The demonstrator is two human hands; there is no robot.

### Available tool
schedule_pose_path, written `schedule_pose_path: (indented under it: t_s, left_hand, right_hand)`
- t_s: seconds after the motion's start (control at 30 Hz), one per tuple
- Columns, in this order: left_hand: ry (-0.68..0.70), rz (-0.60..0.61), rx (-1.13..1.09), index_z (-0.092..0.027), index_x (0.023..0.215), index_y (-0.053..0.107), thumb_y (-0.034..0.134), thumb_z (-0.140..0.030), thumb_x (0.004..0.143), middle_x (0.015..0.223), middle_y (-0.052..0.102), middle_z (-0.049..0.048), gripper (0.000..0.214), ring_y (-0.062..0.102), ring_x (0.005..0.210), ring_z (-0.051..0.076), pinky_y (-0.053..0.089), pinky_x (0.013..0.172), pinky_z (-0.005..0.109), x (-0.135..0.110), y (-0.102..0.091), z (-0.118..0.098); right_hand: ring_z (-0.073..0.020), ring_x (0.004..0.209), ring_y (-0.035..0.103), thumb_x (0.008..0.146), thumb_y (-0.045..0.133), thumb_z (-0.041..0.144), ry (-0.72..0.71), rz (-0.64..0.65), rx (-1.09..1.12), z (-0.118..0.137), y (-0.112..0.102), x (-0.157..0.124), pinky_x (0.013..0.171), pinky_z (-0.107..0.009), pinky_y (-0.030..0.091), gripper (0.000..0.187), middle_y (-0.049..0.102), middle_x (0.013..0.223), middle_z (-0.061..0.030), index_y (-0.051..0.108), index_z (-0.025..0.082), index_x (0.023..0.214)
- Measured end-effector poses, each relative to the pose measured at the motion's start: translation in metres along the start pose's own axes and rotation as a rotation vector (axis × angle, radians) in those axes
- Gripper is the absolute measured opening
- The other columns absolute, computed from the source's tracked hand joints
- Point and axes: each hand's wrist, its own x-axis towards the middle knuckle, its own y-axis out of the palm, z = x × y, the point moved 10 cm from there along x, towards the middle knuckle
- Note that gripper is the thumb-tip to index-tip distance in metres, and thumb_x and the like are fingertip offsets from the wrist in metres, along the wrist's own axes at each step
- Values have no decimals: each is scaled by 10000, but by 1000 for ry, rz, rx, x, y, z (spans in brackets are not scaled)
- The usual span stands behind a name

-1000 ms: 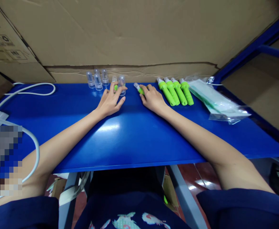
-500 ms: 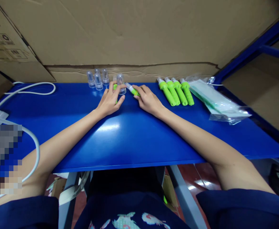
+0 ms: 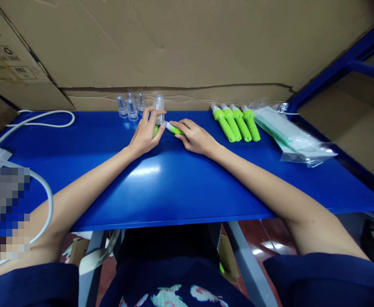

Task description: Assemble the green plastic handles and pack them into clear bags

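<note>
My left hand (image 3: 146, 134) pinches a clear plastic cap (image 3: 159, 105), holding it upright just above the blue table (image 3: 174, 179). A bit of green shows under this hand's fingers. My right hand (image 3: 194, 137) grips a green pen-like tube (image 3: 173, 128) with a white tip, and the tip points left toward the cap. Three more clear caps (image 3: 130, 105) stand at the back of the table to the left. A row of several green tubes (image 3: 236, 123) lies to the right of my hands.
A clear plastic bag (image 3: 291, 137) with pale contents lies at the right end of the table. White cables (image 3: 43, 121) run across the left end. Cardboard boxes (image 3: 174, 47) form a wall behind the table. A blue frame (image 3: 340, 59) rises at the right.
My right hand has carried the green tube leftward from near the row toward my left hand. My left hand has lifted one clear cap off the table and stood it upright.
</note>
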Motion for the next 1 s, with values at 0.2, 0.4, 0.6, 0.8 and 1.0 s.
schedule_pose_path:
  t_s: [0.2, 0.4, 0.6, 0.8, 1.0]
  left_hand:
    - [-12, -1, 40, -245, 1365, 546, 460, -568, 1033, 1382, 539, 157, 471, 563, 1334, 330, 453, 1138, 518, 0, -2, -1]
    - [-17, -16, 73, -236, 1318, 612, 535, -557, 1010, 1335, 553, 149, 451, 603, 1262, 324, 486, 1081, 499, 0, -4, -1]
    - [-27, -26, 47, -246, 1310, 622, 534, -583, 1002, 1304, 552, 140, 465, 656, 1126, 277, 516, 1035, 453, 1, -7, -3]
    - [-49, 1, -14, -248, 1305, 638, 395, -620, 1039, 1318, 539, 140, 518, 663, 1034, 245, 523, 1014, 447, 1, -5, 2]
    - [3, -19, -57, -288, 1469, 496, 422, -662, 1016, 1335, 554, 132, 592, 654, 1044, 237, 529, 1034, 441, 1, -6, 0]
  right_hand:
    - [-315, 1154, 627, 1050, 446, 274, -59, 13, -6, 10, 0, 0, 1008, -503, 556, 468, 637, 1298, -185, 518, 148, 1495]
    - [-312, 1157, 630, 1049, 444, 271, -90, -11, -13, 16, -2, 0, 1012, -487, 554, 462, 645, 1305, -186, 539, 145, 1483]
    - [-323, 1180, 633, 1061, 408, 315, -64, -23, -2, 14, -5, 0, 1024, -501, 549, 491, 647, 1337, -211, 532, 115, 1493]
    - [-330, 1188, 637, 1064, 393, 340, -45, -25, 1, 12, -4, 0, 1026, -503, 545, 505, 647, 1343, -218, 544, 110, 1487]
    - [-326, 1188, 640, 1074, 366, 376, -34, -47, -1, 10, -8, -1, 1034, -505, 542, 526, 656, 1338, -216, 536, 107, 1493]
